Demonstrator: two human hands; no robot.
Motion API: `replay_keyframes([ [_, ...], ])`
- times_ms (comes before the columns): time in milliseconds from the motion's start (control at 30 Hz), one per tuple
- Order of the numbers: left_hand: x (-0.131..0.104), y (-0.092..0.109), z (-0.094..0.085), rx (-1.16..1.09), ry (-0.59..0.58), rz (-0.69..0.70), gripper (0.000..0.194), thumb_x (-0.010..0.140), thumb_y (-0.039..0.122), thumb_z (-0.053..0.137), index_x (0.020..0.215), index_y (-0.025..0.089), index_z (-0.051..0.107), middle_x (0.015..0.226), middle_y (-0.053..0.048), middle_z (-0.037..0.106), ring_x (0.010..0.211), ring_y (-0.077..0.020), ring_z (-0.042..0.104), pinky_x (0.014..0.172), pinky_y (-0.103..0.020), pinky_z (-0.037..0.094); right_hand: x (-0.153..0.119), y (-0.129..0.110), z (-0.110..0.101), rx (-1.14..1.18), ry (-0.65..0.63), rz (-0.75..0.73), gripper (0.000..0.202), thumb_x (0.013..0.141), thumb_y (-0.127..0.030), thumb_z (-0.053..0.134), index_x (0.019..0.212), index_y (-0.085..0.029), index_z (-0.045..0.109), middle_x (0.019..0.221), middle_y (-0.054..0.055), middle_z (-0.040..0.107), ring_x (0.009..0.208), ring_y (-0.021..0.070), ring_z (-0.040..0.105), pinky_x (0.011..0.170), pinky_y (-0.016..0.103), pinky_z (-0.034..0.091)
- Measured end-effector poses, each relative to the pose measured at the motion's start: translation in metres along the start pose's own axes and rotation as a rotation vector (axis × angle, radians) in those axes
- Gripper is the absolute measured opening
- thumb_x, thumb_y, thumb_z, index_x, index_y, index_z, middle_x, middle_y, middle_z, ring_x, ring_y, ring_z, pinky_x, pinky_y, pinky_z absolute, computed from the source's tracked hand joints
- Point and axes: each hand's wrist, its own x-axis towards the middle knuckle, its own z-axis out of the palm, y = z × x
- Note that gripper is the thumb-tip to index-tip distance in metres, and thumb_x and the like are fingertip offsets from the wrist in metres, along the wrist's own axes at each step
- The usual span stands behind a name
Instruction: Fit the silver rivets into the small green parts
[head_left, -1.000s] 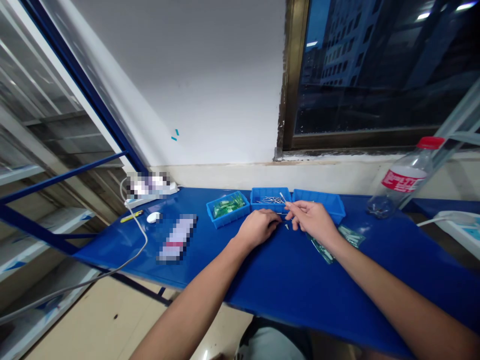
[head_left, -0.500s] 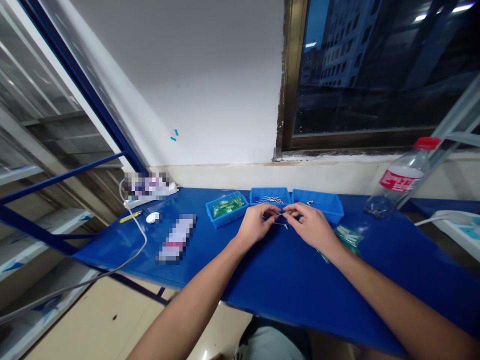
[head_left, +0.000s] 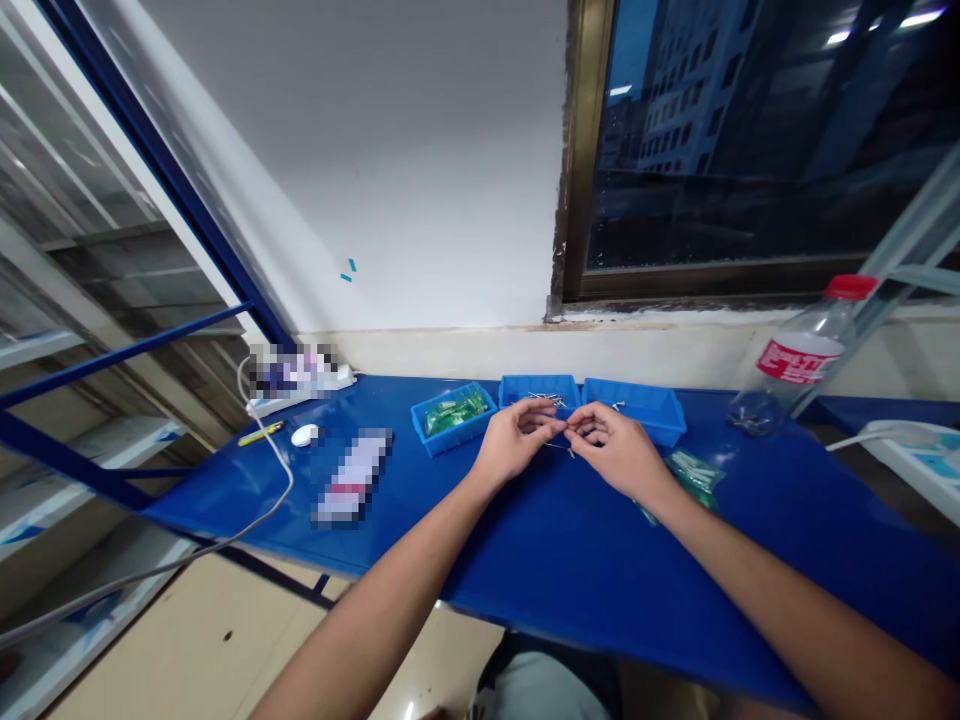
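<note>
My left hand and my right hand meet fingertip to fingertip over the blue table. Both are closed in a pinch; what they hold between the tips is too small and covered to make out. Just below the fingertips shows a thin metal pin with a wider end; whether it lies on the table or is held I cannot tell. Behind my left hand, a blue bin contains several thin metal pieces. Behind my right hand, another blue bin has a small metal piece inside.
A third blue bin on the left holds green packets. More green packets lie beside my right wrist. A red-capped bottle stands at the right. At the left are a yellow cutter, a white oval object and a cable.
My fingertips have drawn closer together, and the thin piece visible between them earlier is now covered. My left hand's fingers hide more of the middle bin's contents.
</note>
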Motion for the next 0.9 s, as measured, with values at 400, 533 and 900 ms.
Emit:
replay_keyframes([
  [400,-0.001,0.008,-0.007,0.420,-0.044,0.194,0.021,0.097,0.032,0.070,0.108,0.019,0.082,0.104,-0.009,0.080,0.097,-0.0221,0.073,0.092,-0.033,0.056,-0.001,-0.009,-0.004,-0.110,0.111,-0.053,0.022,0.094,-0.040,0.067,0.107,-0.022,0.070,0.104,0.008,0.076,0.090,0.0234,0.074,0.073,0.035,0.061],
  [533,-0.001,0.005,-0.007,0.425,-0.033,0.182,0.015,0.089,0.018,0.077,0.103,0.019,0.083,0.101,-0.007,0.080,0.090,-0.0195,0.075,0.085,-0.030,0.058,0.000,-0.006,-0.007,-0.219,0.025,-0.115,0.013,0.095,-0.033,0.063,0.098,-0.024,0.073,0.099,0.005,0.076,0.079,0.0198,0.071,0.072,0.034,0.058],
  [900,-0.002,-0.002,-0.003,0.154,-0.119,0.025,0.034,0.085,0.005,0.071,0.118,0.013,0.074,0.102,-0.009,0.082,0.090,-0.0184,0.079,0.086,-0.028,0.061,-0.002,-0.004,-0.001,-0.205,-0.042,-0.070,0.009,0.086,-0.026,0.064,0.094,-0.023,0.064,0.083,0.001,0.072,0.070,0.0162,0.066,0.064,0.029,0.053],
])
